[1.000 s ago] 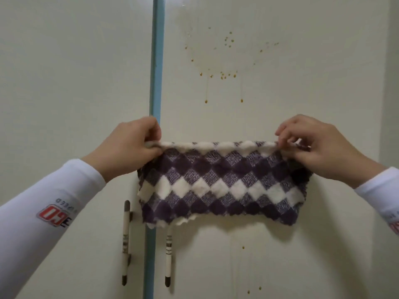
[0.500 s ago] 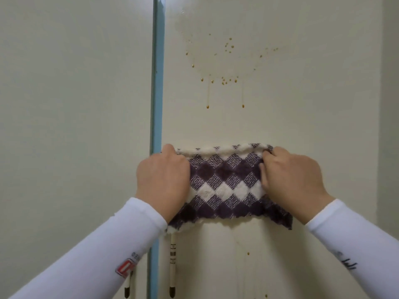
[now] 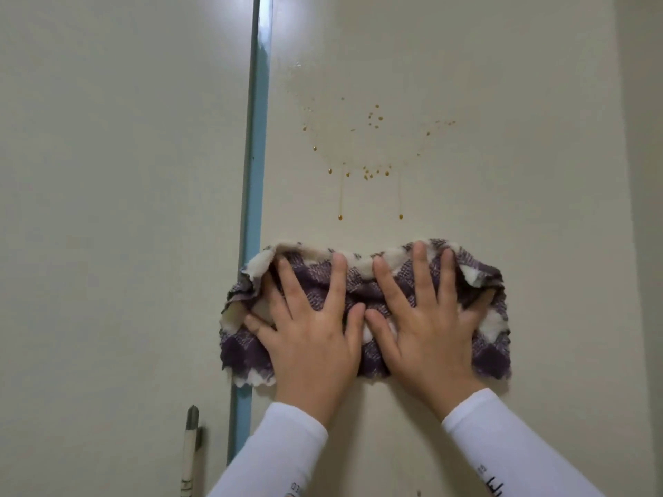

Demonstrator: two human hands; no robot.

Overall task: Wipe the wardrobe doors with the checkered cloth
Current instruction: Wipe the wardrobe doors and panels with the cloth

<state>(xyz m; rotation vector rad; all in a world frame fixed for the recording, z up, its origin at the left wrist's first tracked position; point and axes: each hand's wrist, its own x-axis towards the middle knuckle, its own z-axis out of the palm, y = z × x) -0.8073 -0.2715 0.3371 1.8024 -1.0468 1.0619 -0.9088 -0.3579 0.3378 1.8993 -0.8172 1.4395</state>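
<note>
**A:** How many hands are on the cloth?

**B:** Two. The left hand [image 3: 308, 328] and the right hand [image 3: 427, 317] lie side by side, thumbs almost touching. Each comes out of a white sleeve [image 3: 276, 453].

**A:** And the fingers?

**B:** On both hands they are straight and spread, pressing flat. Neither hand curls round anything. The outermost finger of each hand is partly hidden under a fold, so I cannot tell how those two lie.

**A:** Where is the cloth?

**B:** There is one checkered cloth [image 3: 360, 285], purple and cream, bunched and rumpled. It is pinned flat against the right wardrobe door [image 3: 520, 156]. Its left edge laps over the blue strip [image 3: 255, 156] and just reaches the left wardrobe door [image 3: 118, 209].

**A:** So two doors?

**B:** Two pale doors, with the one blue strip running upright between them.

**A:** Any dirt?

**B:** There is a scatter of small amber drops [image 3: 371, 145] on the right door, above the cloth and apart from it. Two thin runs trail down from them, each ending in a bead near the cloth's top edge. The drops are too many and too small to count.

**A:** Anything else?

**B:** One door handle [image 3: 190, 450] is at the lower left on the left door, pale with a dark tip.
</note>
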